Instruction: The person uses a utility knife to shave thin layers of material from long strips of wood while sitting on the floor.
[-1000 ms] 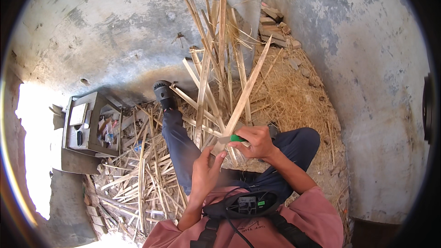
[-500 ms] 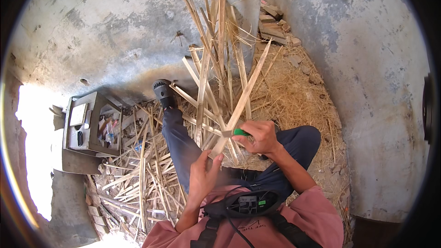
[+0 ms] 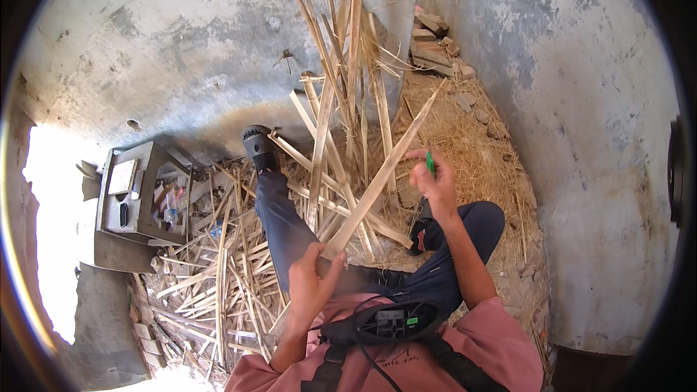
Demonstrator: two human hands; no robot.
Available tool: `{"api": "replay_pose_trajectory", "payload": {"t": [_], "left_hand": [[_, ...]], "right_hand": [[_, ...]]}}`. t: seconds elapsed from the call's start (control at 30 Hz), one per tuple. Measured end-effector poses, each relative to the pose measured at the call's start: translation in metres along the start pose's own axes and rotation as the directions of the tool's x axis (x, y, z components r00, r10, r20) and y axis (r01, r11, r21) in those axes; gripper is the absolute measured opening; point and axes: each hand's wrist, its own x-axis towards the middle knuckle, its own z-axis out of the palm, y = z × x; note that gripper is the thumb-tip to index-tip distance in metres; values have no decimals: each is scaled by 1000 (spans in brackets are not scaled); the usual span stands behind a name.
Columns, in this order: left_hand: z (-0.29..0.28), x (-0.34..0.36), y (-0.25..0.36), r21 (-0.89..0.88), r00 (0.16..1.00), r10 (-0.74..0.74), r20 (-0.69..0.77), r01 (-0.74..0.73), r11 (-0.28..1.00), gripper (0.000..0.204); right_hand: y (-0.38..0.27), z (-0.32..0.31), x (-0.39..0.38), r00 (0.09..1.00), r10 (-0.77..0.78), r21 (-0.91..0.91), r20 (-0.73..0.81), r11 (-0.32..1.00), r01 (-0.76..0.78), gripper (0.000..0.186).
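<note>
My left hand (image 3: 312, 283) is closed round the lower end of a long, pale split-bamboo strip (image 3: 386, 167). The strip slants up and to the right, tapering to a point. To the right of it, and apart from it, my raised right hand (image 3: 440, 187) grips a green-handled knife (image 3: 430, 162). Its blade cannot be made out at this moment. Behind the held strip, more bamboo strips (image 3: 353, 51) lean upright against the wall between my legs, some with frayed fibres.
Loose strips (image 3: 221, 283) litter the floor at left, beside a small open cabinet (image 3: 138, 207) holding odds and ends. Straw-like shavings (image 3: 479, 152) cover the floor at right. Broken bricks (image 3: 433, 51) lie in the corner. Worn plaster walls (image 3: 552, 101) enclose the place.
My right hand has moved up and right with the knife, away from the strip, where the blade lay against it. The strip's upper end has swung slightly right and down.
</note>
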Motion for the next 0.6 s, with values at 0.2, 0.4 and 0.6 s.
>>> {"api": "replay_pose_trajectory", "payload": {"t": [0.2,0.4,0.6], "left_hand": [[12,13,-7,76,987,153,-44,-150,986,31],[17,32,16,143,970,217,-107,-201,969,33],[28,38,10,-3,949,229,-216,-235,972,34]], "right_hand": [[6,17,0,992,119,144,48,982,-125,25],[8,14,-2,983,181,150,26,972,-183,23],[8,23,-5,1000,-5,-4,-25,1000,5,22]]}}
